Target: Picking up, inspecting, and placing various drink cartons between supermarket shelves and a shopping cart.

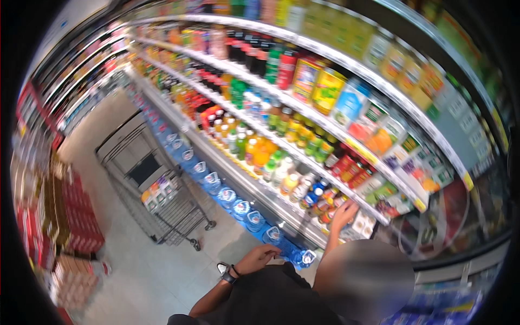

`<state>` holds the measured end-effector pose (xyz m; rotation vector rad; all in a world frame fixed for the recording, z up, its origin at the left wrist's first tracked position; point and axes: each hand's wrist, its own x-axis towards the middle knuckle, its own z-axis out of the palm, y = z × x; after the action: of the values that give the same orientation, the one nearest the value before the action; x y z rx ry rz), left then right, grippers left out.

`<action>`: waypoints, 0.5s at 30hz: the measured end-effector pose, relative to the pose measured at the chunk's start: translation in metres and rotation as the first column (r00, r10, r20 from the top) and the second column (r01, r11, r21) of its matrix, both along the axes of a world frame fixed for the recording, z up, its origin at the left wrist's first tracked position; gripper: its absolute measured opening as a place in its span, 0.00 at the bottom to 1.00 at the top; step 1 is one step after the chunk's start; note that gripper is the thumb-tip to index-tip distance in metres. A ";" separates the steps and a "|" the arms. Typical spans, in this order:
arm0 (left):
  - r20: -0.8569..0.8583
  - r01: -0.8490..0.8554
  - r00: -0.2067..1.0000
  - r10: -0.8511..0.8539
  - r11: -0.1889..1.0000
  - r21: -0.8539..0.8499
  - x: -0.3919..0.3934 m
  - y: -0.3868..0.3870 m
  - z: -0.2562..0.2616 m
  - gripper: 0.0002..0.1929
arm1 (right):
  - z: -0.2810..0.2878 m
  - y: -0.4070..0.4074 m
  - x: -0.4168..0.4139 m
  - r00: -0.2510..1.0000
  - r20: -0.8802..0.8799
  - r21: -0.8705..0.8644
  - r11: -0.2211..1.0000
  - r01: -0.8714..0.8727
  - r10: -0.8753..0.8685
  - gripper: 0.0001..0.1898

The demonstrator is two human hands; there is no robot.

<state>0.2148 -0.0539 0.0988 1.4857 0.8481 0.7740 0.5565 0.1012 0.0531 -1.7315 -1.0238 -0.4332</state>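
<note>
My right hand (344, 215) reaches into the lower shelf of a refrigerated drinks case. Its fingers are at small bottles with dark and orange labels (327, 203), beside white cartons (362, 225). Blur and overlap hide whether they grip anything. My left hand (262, 258), with a dark watch on the wrist, hovers in front of my black shirt (260, 296), its fingers loosely bent and nothing seen in them. Below it, large blue water bottles (254, 221) line the foot of the case. A blurred oval covers part of the view near my right arm.
A metal shopping cart (178, 215) stands on the tiled floor (150, 276), with several juice cartons (158, 194) in it. Stacked red boxes (81, 215) and a lower pile of packs (75, 280) are at the left. Upper shelves hold cartons (378, 140) and bottles. Blue packs (443, 304) lie at lower right.
</note>
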 end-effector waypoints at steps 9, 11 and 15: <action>-0.016 -0.505 0.861 0.509 0.851 -0.145 -0.169 -0.056 -0.095 0.10 | -0.225 -0.089 -0.222 0.201 -0.903 -0.428 -0.756 -0.495 0.379 0.24; -0.068 -0.513 0.858 0.509 0.842 -0.167 -0.198 -0.066 -0.095 0.10 | -0.208 -0.083 -0.250 0.317 -0.767 -0.595 -0.432 -0.678 0.558 0.17; -0.071 -0.598 0.802 0.593 0.795 -0.101 -0.245 -0.075 -0.121 0.10 | -0.193 -0.050 -0.266 0.421 -0.646 -0.657 -0.184 -0.731 0.637 0.16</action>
<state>-0.0306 -0.1290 -0.0218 1.1224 1.4014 1.1386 0.2908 0.0512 -0.1401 -1.5962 -2.2466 1.3059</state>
